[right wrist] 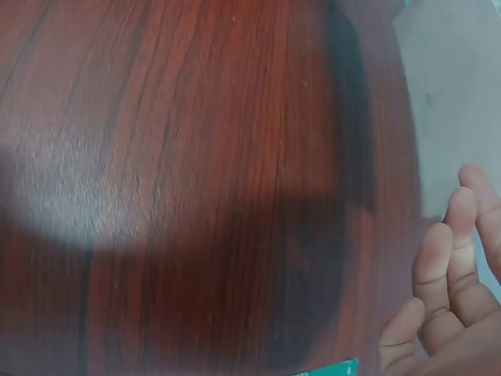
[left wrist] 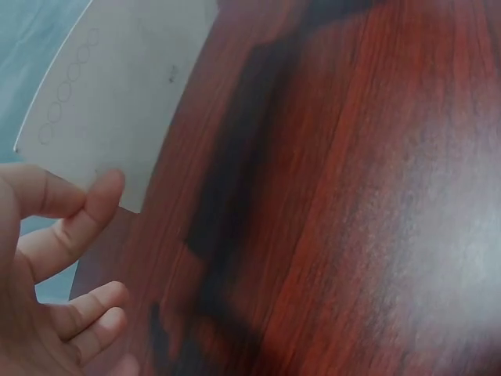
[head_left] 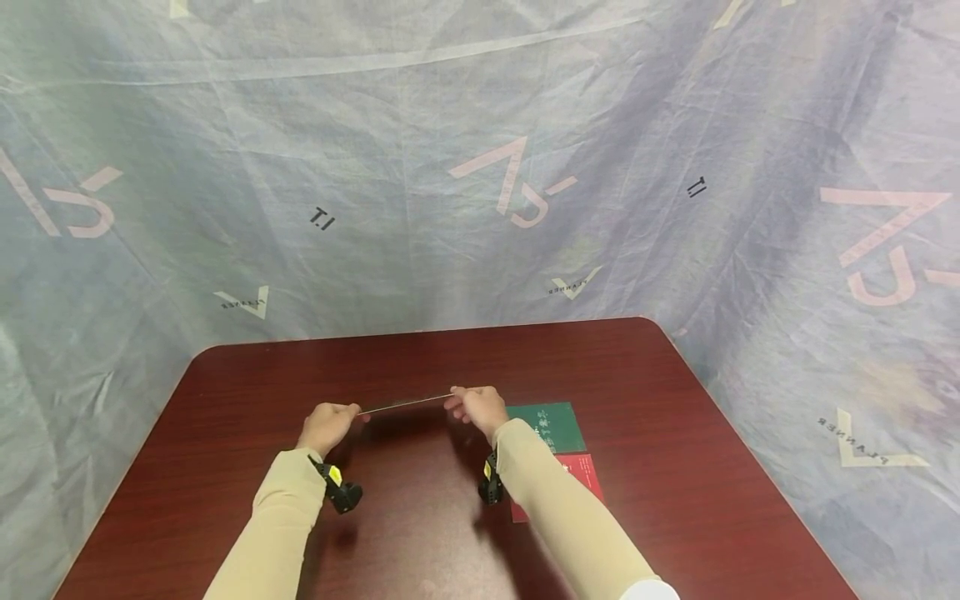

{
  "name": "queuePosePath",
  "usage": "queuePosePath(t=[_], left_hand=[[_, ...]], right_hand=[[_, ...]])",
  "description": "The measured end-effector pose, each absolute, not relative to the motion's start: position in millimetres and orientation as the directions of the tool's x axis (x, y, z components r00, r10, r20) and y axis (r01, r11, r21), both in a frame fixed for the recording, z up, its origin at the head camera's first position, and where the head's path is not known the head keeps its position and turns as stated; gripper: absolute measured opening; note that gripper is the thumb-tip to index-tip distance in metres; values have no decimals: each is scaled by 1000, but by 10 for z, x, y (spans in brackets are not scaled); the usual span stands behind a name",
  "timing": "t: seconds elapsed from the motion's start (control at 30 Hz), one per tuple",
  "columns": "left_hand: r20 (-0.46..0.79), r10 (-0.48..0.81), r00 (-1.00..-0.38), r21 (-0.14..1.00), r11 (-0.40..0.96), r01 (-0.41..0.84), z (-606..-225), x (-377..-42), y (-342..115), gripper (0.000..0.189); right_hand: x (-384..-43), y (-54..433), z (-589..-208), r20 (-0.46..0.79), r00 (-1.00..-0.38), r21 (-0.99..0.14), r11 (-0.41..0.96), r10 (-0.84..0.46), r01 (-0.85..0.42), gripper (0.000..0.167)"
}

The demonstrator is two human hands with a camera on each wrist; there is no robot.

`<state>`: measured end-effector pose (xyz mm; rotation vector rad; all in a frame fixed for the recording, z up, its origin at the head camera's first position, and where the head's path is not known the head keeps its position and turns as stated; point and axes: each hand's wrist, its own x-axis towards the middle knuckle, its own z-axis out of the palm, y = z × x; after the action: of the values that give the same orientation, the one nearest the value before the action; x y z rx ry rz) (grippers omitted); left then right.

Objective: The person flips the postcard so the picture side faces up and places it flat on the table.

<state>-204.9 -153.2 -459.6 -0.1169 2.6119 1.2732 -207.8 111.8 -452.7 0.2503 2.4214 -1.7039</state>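
Note:
Between both hands a thin pale paper sheet [head_left: 408, 404] is held up above the table, seen nearly edge-on in the head view. Its face carries a row of faint outlined circles, visible on the sheet [left wrist: 125, 94] in the left wrist view. My left hand [head_left: 330, 425] pinches one end between thumb and index finger, the other fingers loosely bent away from it. At the opposite end, my right hand [head_left: 480, 408] grips the sheet's edge. In the right wrist view part of the sheet [right wrist: 454, 94] stands beyond the right fingers [right wrist: 434, 258].
Right of the hands, a green booklet [head_left: 558, 425] with pale writing lies on the dark red-brown wooden table [head_left: 405, 533]. A red booklet [head_left: 581, 475] is just nearer, partly covered by the right sleeve [head_left: 562, 517]. A grey printed cloth [head_left: 405, 167] hangs behind the table.

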Motion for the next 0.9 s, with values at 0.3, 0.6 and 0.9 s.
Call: queuePosePath(t=[0.3, 0.6, 0.9], left_hand=[[-269, 54, -962, 762, 623, -178, -4538, -2050, -1520, 56], [-190, 81, -978, 775, 624, -99, -4539, -2038, -1490, 35], [-149, 126, -981, 785, 619, -40, -4533, -2052, -1470, 29]], right_hand=[[-2067, 1174, -4519, -227, -974, -910, 359, -8, 209, 23], [-2088, 1245, -4570, -197, -980, -920, 349, -21, 178, 24], [-2068, 1351, -4536, -184, -981, -909, 392, -63, 145, 24]])
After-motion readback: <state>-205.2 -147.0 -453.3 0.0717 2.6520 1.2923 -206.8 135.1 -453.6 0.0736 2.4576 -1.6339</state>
